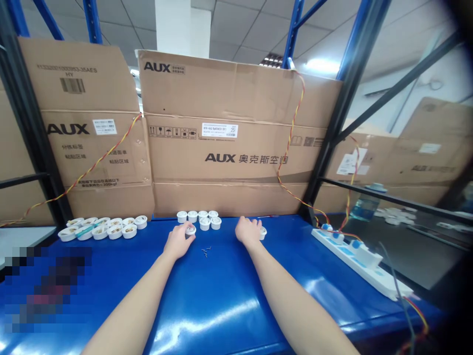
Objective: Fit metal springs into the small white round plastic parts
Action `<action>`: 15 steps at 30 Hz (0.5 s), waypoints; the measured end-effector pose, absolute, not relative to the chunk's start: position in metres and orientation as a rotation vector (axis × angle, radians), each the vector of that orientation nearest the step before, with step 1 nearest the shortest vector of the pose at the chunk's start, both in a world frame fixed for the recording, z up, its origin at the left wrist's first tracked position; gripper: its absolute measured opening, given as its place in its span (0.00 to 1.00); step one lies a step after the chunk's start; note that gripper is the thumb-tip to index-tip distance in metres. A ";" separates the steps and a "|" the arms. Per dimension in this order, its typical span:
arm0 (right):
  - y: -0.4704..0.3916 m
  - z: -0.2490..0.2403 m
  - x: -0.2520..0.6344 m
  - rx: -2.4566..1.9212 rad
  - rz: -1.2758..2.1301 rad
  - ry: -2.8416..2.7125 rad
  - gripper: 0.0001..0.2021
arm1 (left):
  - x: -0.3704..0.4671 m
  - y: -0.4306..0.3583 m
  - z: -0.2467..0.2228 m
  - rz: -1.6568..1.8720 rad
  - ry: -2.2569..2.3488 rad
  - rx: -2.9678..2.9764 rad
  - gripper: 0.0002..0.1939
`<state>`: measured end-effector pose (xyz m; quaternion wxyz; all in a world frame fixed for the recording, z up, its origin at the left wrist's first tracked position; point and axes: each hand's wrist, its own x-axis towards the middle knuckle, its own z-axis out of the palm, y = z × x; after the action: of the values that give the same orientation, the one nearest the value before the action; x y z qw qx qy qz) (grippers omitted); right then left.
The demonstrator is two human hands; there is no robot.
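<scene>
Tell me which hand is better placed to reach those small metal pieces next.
The left hand, probably: it is nearer the small metal pieces, though it holds a round white container. The right hand is farther off, partly covering another container.

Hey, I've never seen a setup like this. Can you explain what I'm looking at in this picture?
There's no machine here: these are a person's own bare hands, seen by a camera worn on their head, looking forward and down. On the blue table, the left hand holds a small round white piece between thumb and fingers. The right hand is at another white piece; its grip is partly hidden. Similar pieces sit in groups further back. A few slim bits, perhaps screws, lie between the hands. Cardboard stands behind.
</scene>
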<state>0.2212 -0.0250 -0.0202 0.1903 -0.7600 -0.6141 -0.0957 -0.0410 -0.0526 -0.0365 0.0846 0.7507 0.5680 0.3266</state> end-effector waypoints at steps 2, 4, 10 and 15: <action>-0.030 -0.014 0.213 -1.912 -0.333 -1.766 0.11 | -0.041 -0.053 -0.036 1.047 1.648 2.221 0.14; -0.037 -0.008 0.198 -1.592 -0.238 -1.895 0.10 | -0.040 -0.053 -0.035 1.167 1.560 2.231 0.17; -0.063 -0.003 0.151 -1.007 0.000 -2.038 0.04 | -0.033 -0.058 -0.032 1.353 1.344 2.358 0.22; -0.070 -0.003 0.145 -1.039 0.012 -2.028 0.03 | -0.026 -0.068 -0.024 1.319 1.299 2.437 0.22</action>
<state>0.1447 -0.0697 -0.0031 0.4184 -0.4142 -0.8083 0.0049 -0.0265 -0.0676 -0.0245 0.0404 0.7957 0.4241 0.4306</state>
